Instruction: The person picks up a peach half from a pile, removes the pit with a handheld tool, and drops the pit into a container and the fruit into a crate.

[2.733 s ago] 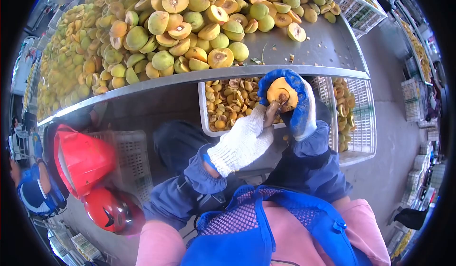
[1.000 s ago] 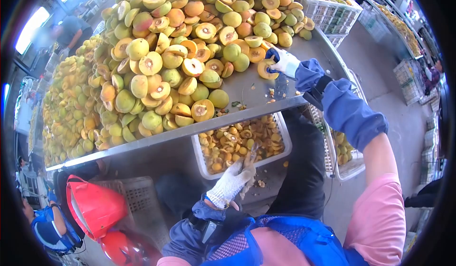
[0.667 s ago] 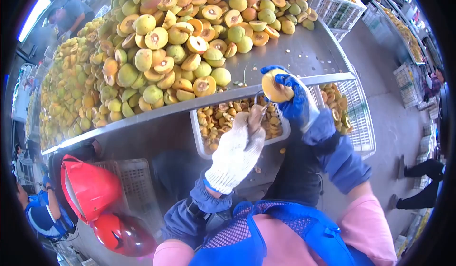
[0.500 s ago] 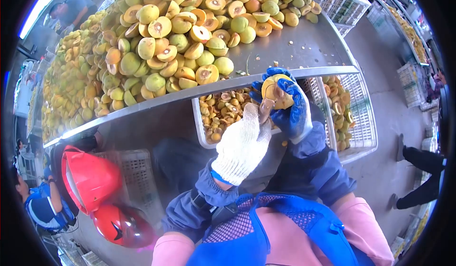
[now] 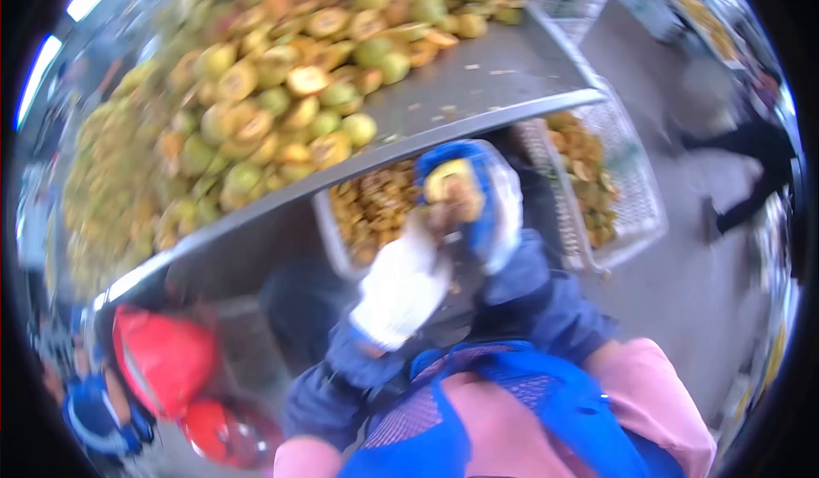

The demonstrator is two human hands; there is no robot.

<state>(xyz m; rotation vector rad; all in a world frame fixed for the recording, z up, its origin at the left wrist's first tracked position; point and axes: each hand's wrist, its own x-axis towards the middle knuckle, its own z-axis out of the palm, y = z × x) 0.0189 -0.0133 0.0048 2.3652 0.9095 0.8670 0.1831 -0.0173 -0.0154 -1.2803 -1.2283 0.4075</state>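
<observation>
The fruit half [image 5: 449, 179] is already off the bench [image 5: 503, 62], gripped in the right hand [image 5: 503, 201] near its edge. The left hand [image 5: 401, 290] meets it, but blur hides whether its fingers grip something.

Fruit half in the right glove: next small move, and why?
Probably steady the fruit half in the right hand, then let the left hand work at it. The right glove cups it from behind, and the left fingers are right up at it. Blur hides the exact contact and any tool.
</observation>
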